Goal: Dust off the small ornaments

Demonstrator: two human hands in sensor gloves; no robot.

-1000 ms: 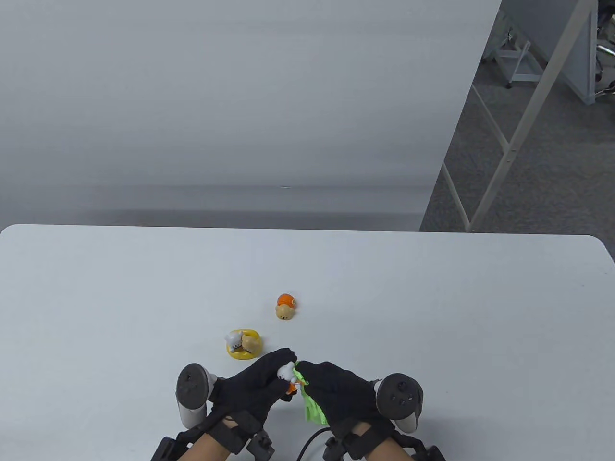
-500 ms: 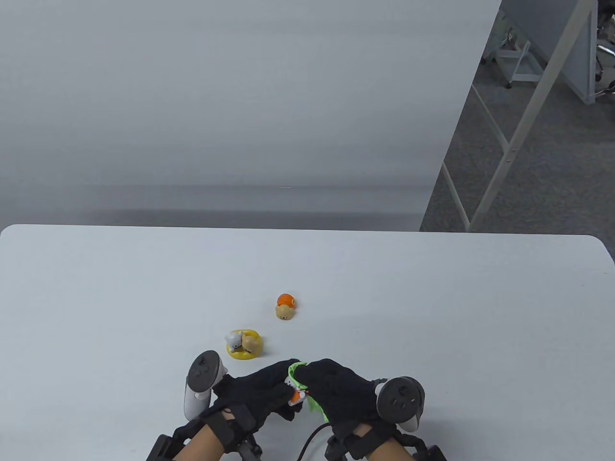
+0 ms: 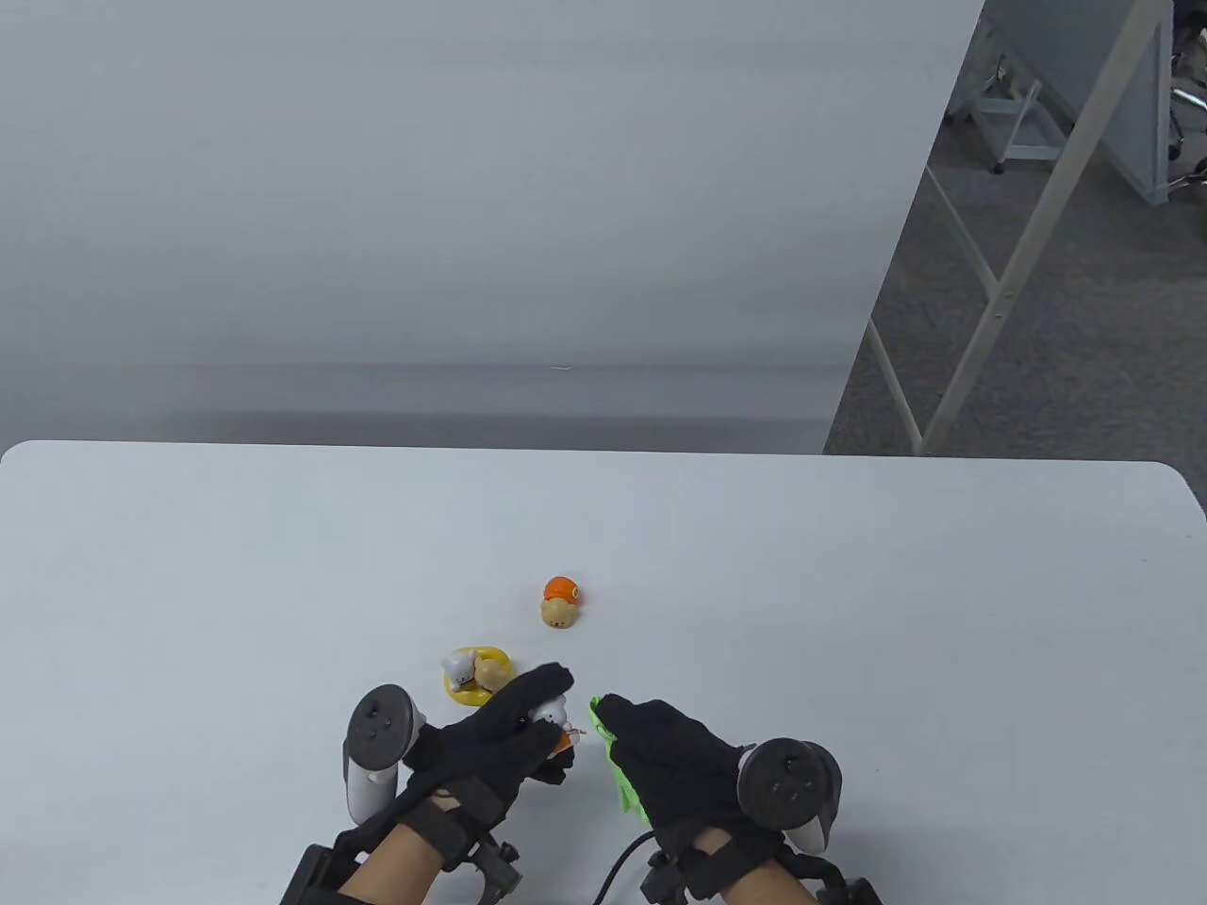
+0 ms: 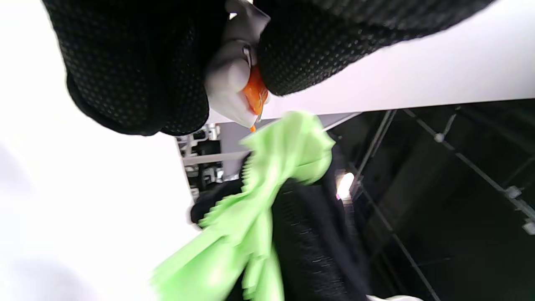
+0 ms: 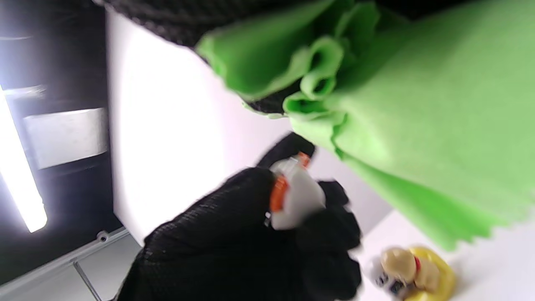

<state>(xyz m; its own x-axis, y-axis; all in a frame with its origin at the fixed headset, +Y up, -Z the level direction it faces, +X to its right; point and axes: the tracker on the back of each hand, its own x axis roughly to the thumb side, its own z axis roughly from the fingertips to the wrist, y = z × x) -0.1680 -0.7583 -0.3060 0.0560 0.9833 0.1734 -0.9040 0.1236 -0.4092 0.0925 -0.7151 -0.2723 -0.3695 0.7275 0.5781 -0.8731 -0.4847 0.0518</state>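
My left hand (image 3: 514, 731) grips a small white and orange ornament (image 3: 551, 718) just above the table; the same ornament (image 4: 234, 83) sits between my gloved fingers (image 4: 138, 62) in the left wrist view and shows as a white figure (image 5: 296, 194) in the right wrist view. My right hand (image 3: 665, 754) holds a bunched green cloth (image 3: 618, 773), a small gap away from the ornament. The cloth (image 5: 409, 121) fills the right wrist view. A yellow ornament with two small animals (image 3: 478, 674) and an orange-capped ornament (image 3: 560, 603) stand on the table beyond my hands.
The white table (image 3: 849, 613) stretches wide on both sides and ends at a far edge against a grey wall. Metal frame legs (image 3: 990, 283) stand on the floor at the right. A black cable (image 3: 613, 863) runs between my wrists.
My hands have drawn apart: the left moved up and left with the white ornament toward the yellow one, and the cloth in my right hand no longer touches it.
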